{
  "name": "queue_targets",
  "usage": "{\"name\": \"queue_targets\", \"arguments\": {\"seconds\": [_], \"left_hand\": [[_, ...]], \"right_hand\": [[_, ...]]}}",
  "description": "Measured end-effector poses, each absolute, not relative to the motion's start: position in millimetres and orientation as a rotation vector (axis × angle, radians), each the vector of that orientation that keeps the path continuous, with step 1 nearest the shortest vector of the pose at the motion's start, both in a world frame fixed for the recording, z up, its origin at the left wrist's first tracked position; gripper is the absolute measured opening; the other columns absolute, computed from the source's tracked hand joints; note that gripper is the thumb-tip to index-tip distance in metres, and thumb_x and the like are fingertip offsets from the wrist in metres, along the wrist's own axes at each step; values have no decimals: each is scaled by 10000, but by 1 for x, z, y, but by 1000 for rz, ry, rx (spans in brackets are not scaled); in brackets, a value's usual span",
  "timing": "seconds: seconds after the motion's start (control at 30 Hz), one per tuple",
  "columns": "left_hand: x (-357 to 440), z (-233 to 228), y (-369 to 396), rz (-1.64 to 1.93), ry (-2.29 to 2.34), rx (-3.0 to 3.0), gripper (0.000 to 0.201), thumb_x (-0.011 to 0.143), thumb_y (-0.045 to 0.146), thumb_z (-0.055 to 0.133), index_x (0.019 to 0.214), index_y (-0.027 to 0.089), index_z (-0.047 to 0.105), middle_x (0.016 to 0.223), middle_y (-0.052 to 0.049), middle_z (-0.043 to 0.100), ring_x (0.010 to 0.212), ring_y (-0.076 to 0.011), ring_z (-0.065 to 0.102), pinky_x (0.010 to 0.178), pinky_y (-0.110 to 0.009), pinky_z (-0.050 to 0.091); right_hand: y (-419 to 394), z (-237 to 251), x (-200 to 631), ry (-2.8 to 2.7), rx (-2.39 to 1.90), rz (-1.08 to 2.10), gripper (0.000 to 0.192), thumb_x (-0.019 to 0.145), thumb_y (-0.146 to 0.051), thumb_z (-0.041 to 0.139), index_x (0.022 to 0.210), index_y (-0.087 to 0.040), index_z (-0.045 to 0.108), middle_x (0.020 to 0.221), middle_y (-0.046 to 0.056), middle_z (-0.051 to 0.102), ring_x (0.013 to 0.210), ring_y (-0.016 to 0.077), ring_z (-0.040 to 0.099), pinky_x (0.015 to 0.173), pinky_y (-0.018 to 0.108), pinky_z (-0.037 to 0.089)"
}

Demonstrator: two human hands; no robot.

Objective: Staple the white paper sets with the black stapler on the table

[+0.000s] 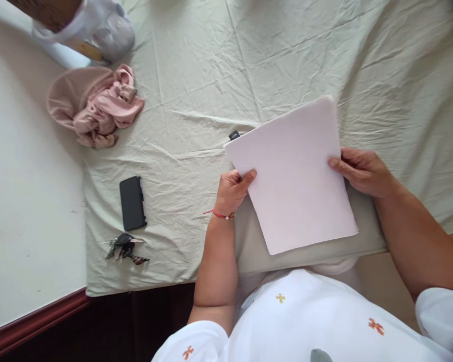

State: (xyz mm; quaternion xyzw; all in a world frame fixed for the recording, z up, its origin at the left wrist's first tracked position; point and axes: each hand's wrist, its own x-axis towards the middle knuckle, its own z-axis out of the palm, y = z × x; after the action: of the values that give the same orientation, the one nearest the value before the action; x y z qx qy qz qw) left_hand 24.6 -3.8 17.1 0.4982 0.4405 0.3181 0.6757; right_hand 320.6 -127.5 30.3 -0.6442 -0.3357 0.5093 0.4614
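A pale pink sheet of paper or thin stack lies tilted over the near edge of a bed with a light green sheet. My left hand grips its left edge, thumb on top; a red thread bracelet circles that wrist. Along the right edge, my right hand holds the paper with fingers curled over it. A small black object pokes out from behind the paper's upper left corner.
On the sheet to the left lie a black phone, a bunch of keys and a crumpled pink cloth. A plastic bag sits at the top left. A white wall with a dark red baseboard runs along the left.
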Motion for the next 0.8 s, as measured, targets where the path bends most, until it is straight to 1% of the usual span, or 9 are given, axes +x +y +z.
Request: {"name": "queue_targets", "arguments": {"seconds": [0.1, 0.2, 0.27, 0.4, 0.47, 0.5, 0.63, 0.7, 0.8], "left_hand": [[24, 13, -4, 762, 1015, 1078, 342, 658, 464, 963, 769, 179, 810, 783, -25, 790, 657, -150, 702, 619, -296, 592], [26, 10, -5, 823, 1055, 1080, 348, 593, 413, 999, 789, 187, 822, 850, -33, 819, 726, -180, 741, 690, -328, 627], [28, 9, -5, 853, 1058, 1089, 377, 587, 446, 998, 797, 190, 817, 848, -33, 817, 739, -190, 746, 691, -332, 623], [27, 9, -1, 881, 1005, 1106, 450, 713, 621, 883, 872, 212, 784, 851, -35, 798, 808, -216, 762, 727, -351, 618], [25, 11, 1, 916, 977, 1083, 449, 756, 653, 836, 865, 226, 749, 793, -19, 757, 790, -202, 747, 714, -334, 608], [25, 12, 2, 941, 964, 1066, 432, 769, 642, 830, 825, 228, 721, 746, -6, 720, 748, -183, 724, 684, -314, 594], [24, 16, 5, 987, 938, 1043, 461, 813, 547, 813, 632, 210, 556, 588, 35, 522, 549, -106, 538, 526, -248, 471], [24, 16, 6, 988, 954, 1033, 449, 777, 522, 852, 623, 202, 576, 570, 42, 496, 523, -88, 484, 497, -232, 431], [25, 11, 7, 1010, 981, 987, 398, 688, 520, 931, 690, 198, 696, 587, 47, 547, 537, -73, 484, 506, -210, 428]], "right_hand": [[-127, 30, 319, -957, -1527, 1178, 295, 825, -457, 847, 1017, -233, 823, 954, 15, 753, 817, 159, 658, 695, 248, 573], [-126, 29, 317, -923, -1505, 1152, 312, 776, -395, 894, 1040, -243, 824, 950, 6, 762, 826, 158, 675, 726, 260, 589], [-125, 29, 316, -887, -1488, 1147, 295, 757, -373, 907, 1005, -235, 825, 928, 3, 762, 827, 152, 674, 743, 258, 591], [-124, 30, 316, -839, -1481, 1138, 295, 746, -372, 906, 984, -215, 828, 957, 16, 778, 835, 155, 682, 775, 272, 605], [-124, 30, 317, -825, -1483, 1139, 278, 759, -370, 895, 982, -219, 829, 961, 15, 781, 830, 155, 688, 771, 273, 609], [-124, 30, 317, -818, -1485, 1141, 265, 768, -366, 888, 983, -222, 830, 964, 14, 783, 831, 157, 691, 769, 273, 611], [-124, 31, 317, -785, -1477, 1160, 237, 807, -343, 861, 1009, -224, 829, 997, 14, 787, 842, 157, 702, 783, 272, 612], [-124, 31, 317, -775, -1464, 1178, 227, 829, -340, 850, 1023, -224, 826, 993, 10, 784, 842, 146, 702, 775, 253, 604], [-123, 30, 318, -763, -1466, 1179, 240, 838, -356, 855, 1035, -230, 803, 971, 2, 771, 812, 126, 689, 725, 226, 588]]}}
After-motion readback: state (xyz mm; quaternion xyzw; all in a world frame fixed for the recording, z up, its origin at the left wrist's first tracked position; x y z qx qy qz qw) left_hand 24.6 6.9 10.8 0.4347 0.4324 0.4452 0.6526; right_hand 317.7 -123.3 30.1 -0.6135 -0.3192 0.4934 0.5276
